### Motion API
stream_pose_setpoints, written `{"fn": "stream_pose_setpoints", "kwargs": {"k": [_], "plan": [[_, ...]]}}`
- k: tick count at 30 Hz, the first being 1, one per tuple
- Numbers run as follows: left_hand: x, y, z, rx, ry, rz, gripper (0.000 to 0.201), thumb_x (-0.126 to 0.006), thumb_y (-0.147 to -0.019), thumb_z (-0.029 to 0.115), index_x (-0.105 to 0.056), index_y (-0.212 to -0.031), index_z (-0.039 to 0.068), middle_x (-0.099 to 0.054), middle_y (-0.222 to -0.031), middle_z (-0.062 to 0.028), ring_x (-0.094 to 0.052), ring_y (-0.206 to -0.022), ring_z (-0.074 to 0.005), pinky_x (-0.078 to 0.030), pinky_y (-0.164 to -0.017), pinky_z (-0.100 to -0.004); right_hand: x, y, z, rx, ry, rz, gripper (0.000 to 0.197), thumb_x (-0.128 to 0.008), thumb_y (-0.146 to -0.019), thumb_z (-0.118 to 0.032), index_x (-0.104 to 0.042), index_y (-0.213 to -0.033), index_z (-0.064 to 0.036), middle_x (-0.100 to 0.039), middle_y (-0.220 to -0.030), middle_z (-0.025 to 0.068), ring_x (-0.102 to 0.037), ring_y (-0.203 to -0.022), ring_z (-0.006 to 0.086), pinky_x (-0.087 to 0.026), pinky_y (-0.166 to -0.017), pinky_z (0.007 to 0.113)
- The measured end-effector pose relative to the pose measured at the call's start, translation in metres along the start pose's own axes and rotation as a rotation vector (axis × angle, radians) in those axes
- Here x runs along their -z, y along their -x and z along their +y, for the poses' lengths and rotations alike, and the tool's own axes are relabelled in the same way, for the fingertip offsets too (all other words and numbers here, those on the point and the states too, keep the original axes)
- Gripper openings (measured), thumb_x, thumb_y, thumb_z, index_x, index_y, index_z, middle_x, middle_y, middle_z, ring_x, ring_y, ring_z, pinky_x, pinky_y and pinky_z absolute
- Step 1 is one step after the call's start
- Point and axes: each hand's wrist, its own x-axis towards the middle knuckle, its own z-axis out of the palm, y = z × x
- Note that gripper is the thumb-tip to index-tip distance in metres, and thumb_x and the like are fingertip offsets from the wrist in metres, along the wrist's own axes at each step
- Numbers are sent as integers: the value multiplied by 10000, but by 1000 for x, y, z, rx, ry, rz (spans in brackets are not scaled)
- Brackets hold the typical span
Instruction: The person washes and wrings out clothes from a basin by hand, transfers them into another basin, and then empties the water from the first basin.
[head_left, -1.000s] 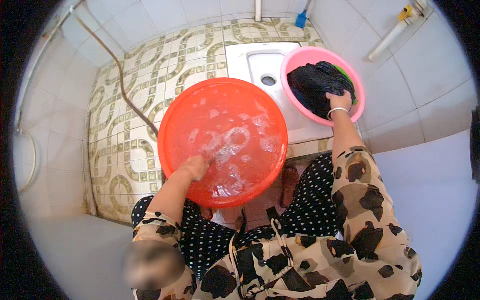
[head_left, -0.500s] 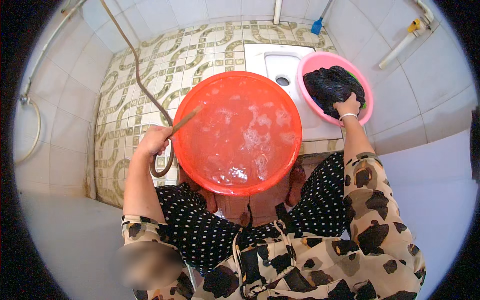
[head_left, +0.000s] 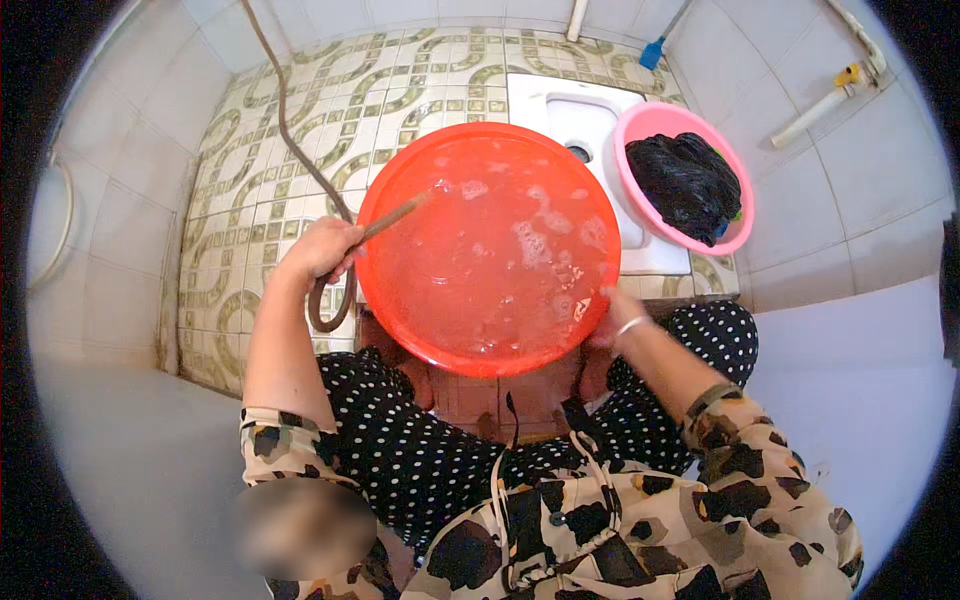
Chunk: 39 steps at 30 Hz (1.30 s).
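Observation:
My left hand (head_left: pixel 325 250) is closed around a brown hose (head_left: pixel 397 216), beside the left rim of a large red basin (head_left: pixel 488 368). The hose's end points into the basin, over cloudy water with patches of foam. At the basin's lower right rim is my right hand (head_left: pixel 618 312), with a white band on the wrist. Motion smears its fingers and the rim partly hides them, so whether it grips the basin cannot be told. A pink basin (head_left: pixel 738 240) at the upper right holds a shiny black bundle (head_left: pixel 685 188) with a little green at its edge.
Behind the basins lies a white squat toilet (head_left: pixel 535 95) set in the patterned tile floor (head_left: pixel 330 110). A blue brush (head_left: pixel 652 53) stands by the far right wall. A white pipe with a yellow fitting (head_left: pixel 848 74) juts from the right wall. My knees flank the red basin.
My right hand has left the black bundle in the pink basin and come down to the red basin's right rim. My left hand still holds the hose. The view has shifted slightly.

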Motion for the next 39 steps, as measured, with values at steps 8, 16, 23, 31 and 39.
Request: {"fn": "stream_pose_setpoints", "kwargs": {"k": [8,16,23,31,39], "plan": [[3,4,8,-63,-77,64,293,-499,-836,246,-532,-634,37,-451,-478,-5,-417,-377,-101,-324,-355,-267,-69,64,38,-204,-295,113,466,-497,-809,-262,-357,-1242,-165,-453,-1229,93,-467,-1072,359,-403,-833,581],[17,24,23,-149,-68,143,299,-503,-835,277,-564,-679,29,-434,-471,5,-405,-379,-100,-331,-363,-258,-97,104,-41,-24,-304,-181,414,-486,-834,-147,-372,-1232,-142,-467,-1211,114,-483,-1053,377,-399,-842,597],[19,30,31,-227,-31,260,332,-457,-849,305,-571,-701,31,-437,-488,10,-395,-390,-88,-334,-365,-250,-117,115,-69,75,-325,-312,367,-486,-852,-159,-400,-1205,-105,-508,-1163,125,-538,-995,340,-479,-784,510],[15,25,33,-239,51,340,350,-477,-839,300,-613,-732,-5,-488,-515,-41,-464,-431,-135,-385,-400,-284,-129,116,-110,212,-263,-302,347,-486,-858,-162,-421,-1193,-99,-540,-1117,110,-586,-903,293,-534,-695,409],[7,15,26,-266,-43,272,354,-460,-846,337,-614,-759,30,-498,-531,-11,-465,-441,-111,-383,-410,-267,-95,107,-82,164,-306,-297,435,-518,-808,-159,-406,-1226,-117,-528,-1161,85,-546,-1007,267,-512,-739,424]]}}
